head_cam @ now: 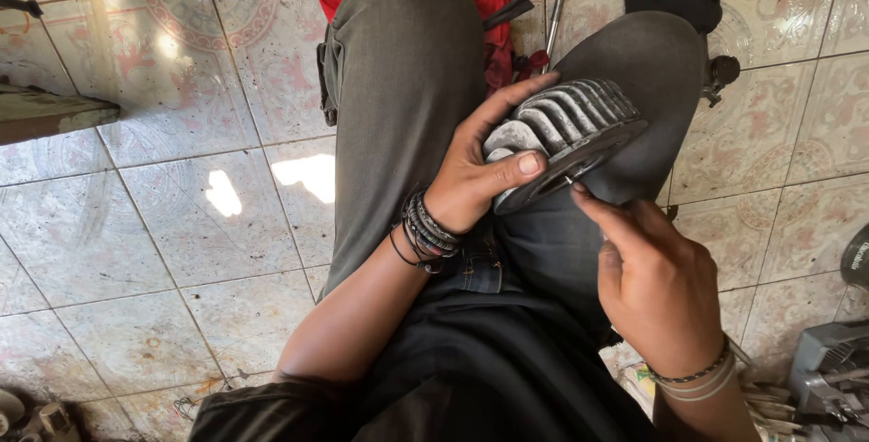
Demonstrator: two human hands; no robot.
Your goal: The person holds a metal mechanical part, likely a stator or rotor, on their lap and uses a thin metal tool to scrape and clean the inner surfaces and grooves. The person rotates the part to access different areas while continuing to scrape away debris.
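Fingers of the left hand (471,184) clamp the finned metal cylinder (566,139) right of centre; the right hand (656,288) pinches a thin tool (563,181), best kept steady against its edge.

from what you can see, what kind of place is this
Likely a small repair workshop: the left hand grips a finned metal engine part, with a metal rod and machine parts on the tiled floor.

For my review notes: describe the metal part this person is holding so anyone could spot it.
Start at the person's grey-trousered right knee. On it rests a finned grey metal cylinder, in the left hand's grip, the right hand touching its rim. Its parallel cooling ribs set it apart.
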